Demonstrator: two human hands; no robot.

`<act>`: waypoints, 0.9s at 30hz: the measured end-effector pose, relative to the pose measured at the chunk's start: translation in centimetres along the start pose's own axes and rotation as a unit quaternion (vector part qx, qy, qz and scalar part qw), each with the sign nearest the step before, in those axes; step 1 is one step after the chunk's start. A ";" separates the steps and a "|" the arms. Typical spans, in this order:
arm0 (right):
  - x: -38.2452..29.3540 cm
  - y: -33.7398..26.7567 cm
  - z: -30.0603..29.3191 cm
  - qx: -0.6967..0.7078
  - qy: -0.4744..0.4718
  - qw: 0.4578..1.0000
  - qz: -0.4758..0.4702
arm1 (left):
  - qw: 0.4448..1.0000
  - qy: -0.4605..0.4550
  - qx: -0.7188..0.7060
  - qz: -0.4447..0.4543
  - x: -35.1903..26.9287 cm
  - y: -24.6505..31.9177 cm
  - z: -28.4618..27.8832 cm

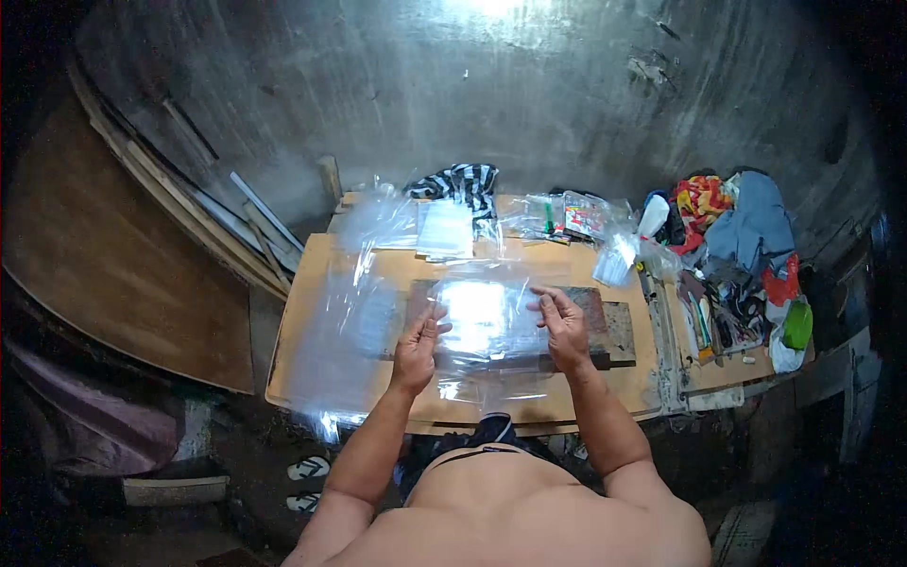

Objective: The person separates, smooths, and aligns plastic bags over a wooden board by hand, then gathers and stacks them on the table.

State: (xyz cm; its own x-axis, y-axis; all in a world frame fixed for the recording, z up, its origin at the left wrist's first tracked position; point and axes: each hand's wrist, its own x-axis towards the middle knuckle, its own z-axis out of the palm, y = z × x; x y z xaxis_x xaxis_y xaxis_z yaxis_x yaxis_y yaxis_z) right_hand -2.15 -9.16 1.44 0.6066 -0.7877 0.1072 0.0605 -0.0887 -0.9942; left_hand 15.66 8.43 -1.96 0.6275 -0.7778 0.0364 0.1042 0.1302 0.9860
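Observation:
Between my two hands is a stack of clear plastic sheets or bags point(482, 319), glaring white in the middle where it catches the light. My left hand point(417, 351) grips its left edge, thumb uppermost. On the opposite side my right hand point(565, 332) has its thumb and bent fingers at the right edge. Underneath, dark flat boards point(618, 332) lie on the wooden table point(645, 386); the plastic partly covers them. More clear plastic film point(333, 347) spreads over the table's left side.
Along the table's back are a striped cloth point(460, 186), a pile of plastic bags point(445, 228) and packaged items point(584, 215). At right, clothes point(752, 216) and a tray of tools point(730, 319) crowd a side surface. Flip-flops point(308, 468) lie on the floor.

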 end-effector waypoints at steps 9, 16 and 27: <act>-0.1 -2.9 -1.2 0.038 0.063 0.985 -0.156 | 0.945 0.037 0.200 0.257 0.6 2.3 1.3; 1.6 0.4 -1.1 0.071 0.029 0.992 -0.099 | 0.994 -0.015 -0.036 -0.100 1.9 -0.4 1.0; 1.3 7.7 -1.1 0.194 -0.138 0.952 0.194 | 0.894 -0.006 -0.193 -0.405 3.0 -10.1 -1.8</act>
State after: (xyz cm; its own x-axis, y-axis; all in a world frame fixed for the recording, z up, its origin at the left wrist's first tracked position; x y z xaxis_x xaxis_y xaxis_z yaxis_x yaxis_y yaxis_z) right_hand -1.74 -11.58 -6.09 0.8246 -0.5209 -0.2207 0.0450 0.4492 -0.8923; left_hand 17.87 5.93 -12.07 0.2165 -0.7192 -0.6602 0.7801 -0.2791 0.5599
